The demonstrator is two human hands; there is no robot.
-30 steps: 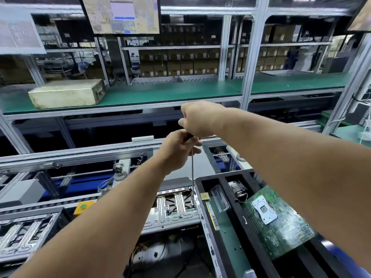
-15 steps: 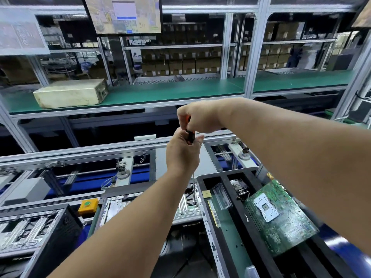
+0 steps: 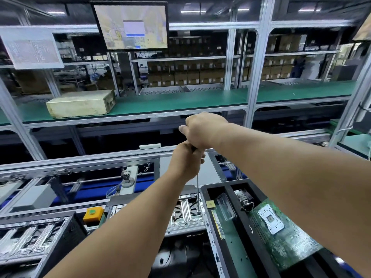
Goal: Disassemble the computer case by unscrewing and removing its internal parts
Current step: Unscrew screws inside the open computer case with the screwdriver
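**Two hands on one screwdriver over the open case**

At the centre of the view, both hands stack on a long screwdriver [image 3: 197, 189] that stands nearly upright. The right hand [image 3: 202, 130] sits on top, fingers curled round the handle, which is almost wholly hidden inside the fist. The left hand [image 3: 187, 159] is just beneath and touching it, fingers wrapped round the dark lower end of the handle where the shaft begins. Below the left hand the thin metal shaft runs straight down, and its tip meets the right-hand edge of the silver panel inside the case [image 3: 184, 215]; the screw itself is too small to make out.

That case lies open on the conveyor [image 3: 80, 165], its ribbed metal floor showing between the two forearms. Touching its right side is a black tray [image 3: 230, 243] with long compartments. A green board [image 3: 281, 233] lies tilted across the tray's right part, a silver socket plate on its upper face. A clear plastic piece [image 3: 226, 207] rests in the middle compartment, and a small tan square [image 3: 211, 204] sits just left of it on the divider.

Left of the case stands an orange button box [image 3: 92, 214], and farther left another open case [image 3: 34, 239] shows the same ribbed floor. Behind the conveyor a green shelf [image 3: 180, 101] carries a pale box [image 3: 80, 103], with a monitor [image 3: 131, 26] hanging above it.
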